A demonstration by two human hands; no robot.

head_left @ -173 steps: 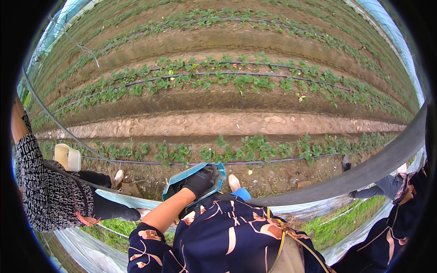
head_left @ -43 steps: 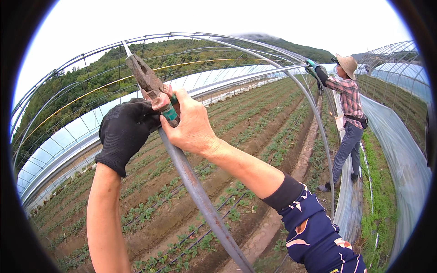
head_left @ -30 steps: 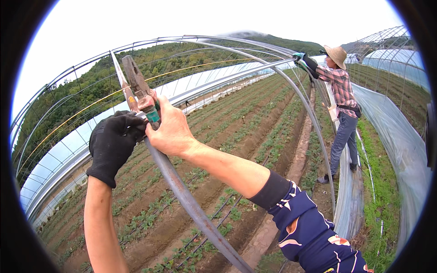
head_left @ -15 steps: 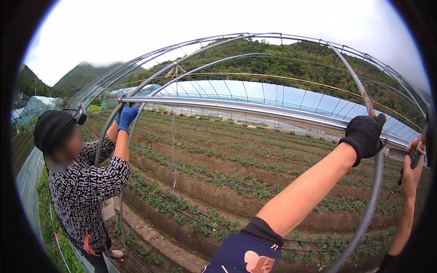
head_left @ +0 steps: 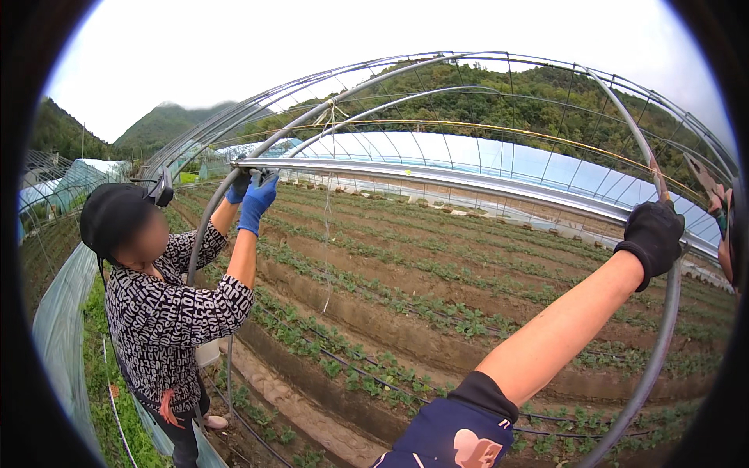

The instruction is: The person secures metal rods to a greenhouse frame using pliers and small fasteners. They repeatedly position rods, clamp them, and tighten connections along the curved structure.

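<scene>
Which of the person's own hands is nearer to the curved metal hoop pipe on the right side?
Left. The left hand, in a black glove, grips the curved hoop pipe directly. The right hand is barely visible at the picture's right edge, holding pliers just beside the pipe.

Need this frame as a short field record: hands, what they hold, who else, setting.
left hand: black glove, gripping the hoop pipe
right hand: at the right rim, mostly cut off, holding pliers
rail: long metal rail running across the hoops
co-worker: patterned top, blue gloves up at the rail's far end
setting: bare hoop frame over soil ridges with small plants
</scene>
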